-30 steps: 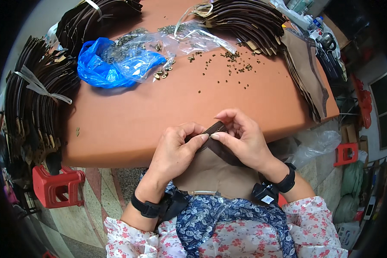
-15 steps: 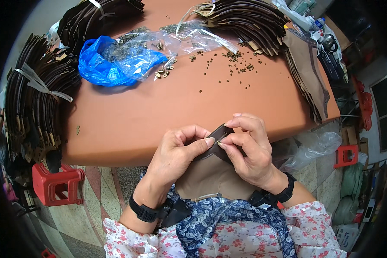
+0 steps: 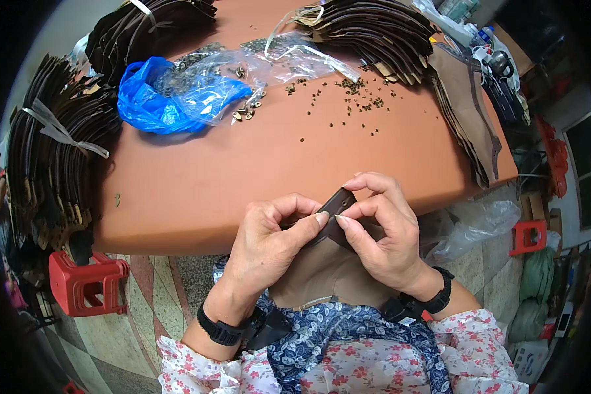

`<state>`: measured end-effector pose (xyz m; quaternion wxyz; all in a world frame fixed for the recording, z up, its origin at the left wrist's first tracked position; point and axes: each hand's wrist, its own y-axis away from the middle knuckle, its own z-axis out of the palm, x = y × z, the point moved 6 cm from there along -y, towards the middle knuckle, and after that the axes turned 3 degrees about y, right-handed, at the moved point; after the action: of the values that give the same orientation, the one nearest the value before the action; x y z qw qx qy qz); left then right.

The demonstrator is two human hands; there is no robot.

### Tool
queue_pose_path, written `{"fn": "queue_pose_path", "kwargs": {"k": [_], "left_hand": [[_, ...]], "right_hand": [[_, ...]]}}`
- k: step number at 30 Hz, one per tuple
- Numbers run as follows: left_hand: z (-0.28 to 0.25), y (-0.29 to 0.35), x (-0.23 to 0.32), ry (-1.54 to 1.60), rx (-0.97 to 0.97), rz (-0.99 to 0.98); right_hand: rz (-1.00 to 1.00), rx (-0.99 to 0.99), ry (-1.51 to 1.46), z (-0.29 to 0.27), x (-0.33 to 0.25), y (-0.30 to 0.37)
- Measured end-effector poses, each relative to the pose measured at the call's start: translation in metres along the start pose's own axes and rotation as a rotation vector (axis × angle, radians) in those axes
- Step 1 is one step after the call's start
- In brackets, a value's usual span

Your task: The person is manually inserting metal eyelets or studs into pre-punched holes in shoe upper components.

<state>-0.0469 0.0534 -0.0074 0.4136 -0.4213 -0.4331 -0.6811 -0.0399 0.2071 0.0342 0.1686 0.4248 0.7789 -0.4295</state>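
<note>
A brown leather boot upper [image 3: 315, 269] lies over my lap, its dark edge strip [image 3: 340, 199] raised at the table's front edge. My left hand [image 3: 269, 236] is closed on this strip, thumb on top and fingers curled behind. My right hand [image 3: 384, 236] pinches thumb and forefinger together against the strip; anything between those tips is too small to make out. Another right fingertip touches the strip's upper end, near a small hole. Small dark metal fittings [image 3: 368, 103] lie scattered farther back on the tan table [image 3: 243, 171].
Tied bundles of dark uppers [image 3: 52, 144] stand at the left; another bundle [image 3: 374, 33] lies at the back. Flat brown uppers [image 3: 463, 98] hang over the right edge. A blue plastic bag [image 3: 151, 108] and clear bags hold metal parts. Red stools [image 3: 79, 282] stand below.
My right thumb and forefinger have shifted slightly along the strip. A tiny brassy bit that showed at their tips is now hidden. My left hand keeps its hold.
</note>
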Motion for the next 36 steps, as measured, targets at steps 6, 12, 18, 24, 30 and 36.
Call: {"fn": "queue_pose_path", "kwargs": {"k": [6,12,18,24,30,36], "left_hand": [[0.002,0.003,0.006,-0.145,0.034,0.119],[0.011,0.01,0.022,-0.507,0.12,0.394],[0.02,0.016,0.032,-0.68,0.166,0.582],[0.013,0.008,0.012,-0.426,0.123,0.398],[0.008,0.003,-0.002,-0.287,0.077,0.263],[0.004,-0.009,-0.018,-0.027,0.025,0.028]], "right_hand": [[0.027,-0.048,0.003,-0.002,-0.003,-0.006],[0.028,-0.05,0.046,-0.005,-0.009,-0.009],[0.252,-0.128,-0.203,0.001,0.01,-0.004],[0.464,-0.035,-0.505,0.012,0.033,0.011],[0.451,-0.132,-0.452,0.017,0.045,0.014],[0.567,-0.256,-0.595,0.018,0.052,0.011]]}}
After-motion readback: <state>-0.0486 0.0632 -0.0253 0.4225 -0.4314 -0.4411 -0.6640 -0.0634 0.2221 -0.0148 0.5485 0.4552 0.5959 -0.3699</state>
